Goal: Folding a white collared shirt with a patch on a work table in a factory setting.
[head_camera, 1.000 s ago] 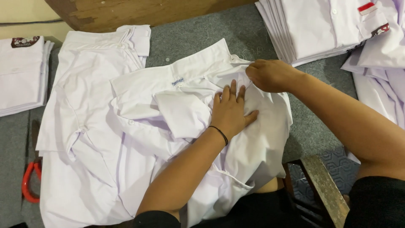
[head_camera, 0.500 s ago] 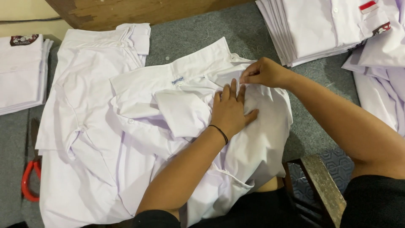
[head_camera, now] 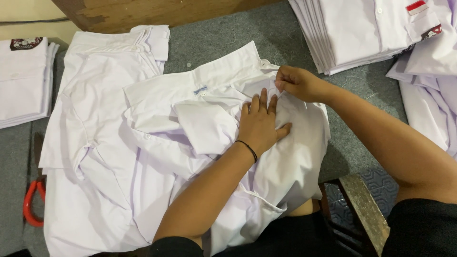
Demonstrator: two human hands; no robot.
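White shirt (head_camera: 209, 123): right hand (head_camera: 297, 83) slid up to collar edge, now pinching fabric; left hand (head_camera: 259, 123) flat, fingers spread (pinning front).

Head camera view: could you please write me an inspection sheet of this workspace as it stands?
Surface: grey carpet-like floor, mostly covered by white cloth.
Job's things: white shirt spread collar-up, crumpled, lying over another white shirt.
Clutter: stack of folded white shirts at top right; smaller folded stack at far left; loose white garments at right edge; red-handled scissors at lower left.
Grippers: left hand pressed flat on the shirt, black band on its wrist; right hand pinching the fabric near the collar.
Cables: nothing seen.
Surroundings: wooden board along the top; worn wooden stool at lower right.
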